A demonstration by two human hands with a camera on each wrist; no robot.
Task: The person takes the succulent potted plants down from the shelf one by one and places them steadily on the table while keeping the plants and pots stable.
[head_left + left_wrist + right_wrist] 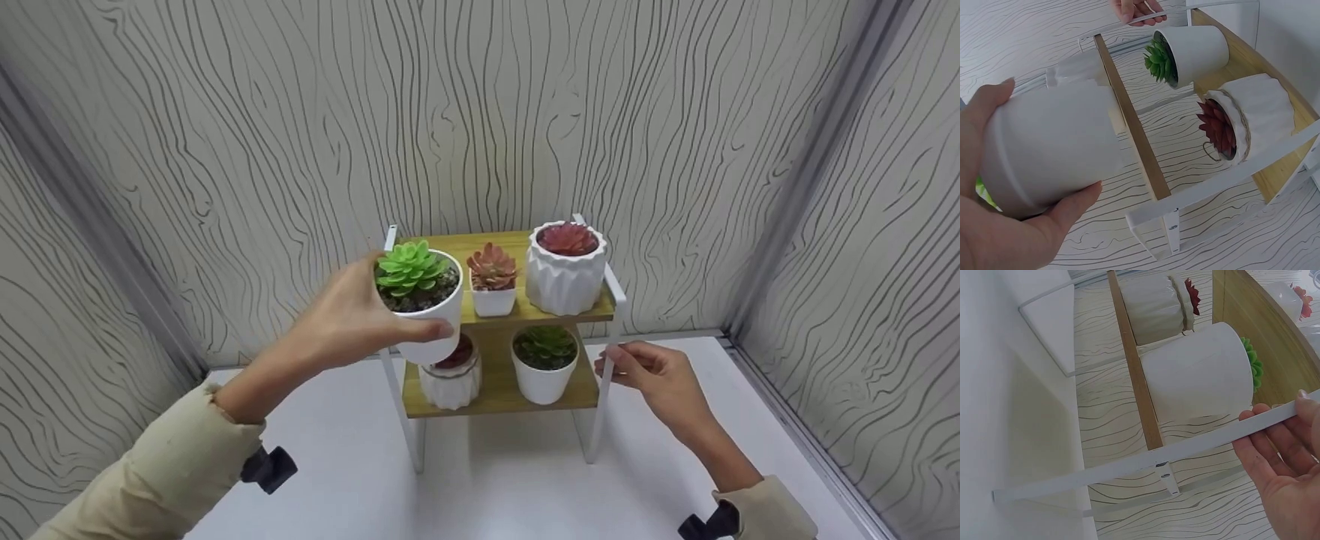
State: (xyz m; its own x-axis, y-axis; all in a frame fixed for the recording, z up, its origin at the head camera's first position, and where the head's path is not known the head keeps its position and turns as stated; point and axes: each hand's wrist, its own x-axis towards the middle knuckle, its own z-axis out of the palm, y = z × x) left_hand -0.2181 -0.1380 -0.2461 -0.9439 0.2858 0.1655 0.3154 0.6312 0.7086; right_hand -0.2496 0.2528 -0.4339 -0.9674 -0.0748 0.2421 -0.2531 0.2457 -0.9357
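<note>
My left hand [349, 315] grips a white pot with a bright green succulent [412, 268], thumb across its front and fingers round the far side. In the head view this pot overlaps the left end of the top board of a two-tier plant stand [480, 411]. My right hand [664, 382] pinches the stand's right white metal leg [1196, 441] between thumb and fingers. On the top board are a small pot with a reddish succulent [493, 271] and a ribbed white pot with a red succulent [566, 274].
The lower board bears a white pot with a green succulent [544, 375] and a white pot with a red plant and twine [1258, 115]. The stand rests on a white surface [330, 457]. Panels with a wood-grain line pattern [480, 112] rise behind and at both sides.
</note>
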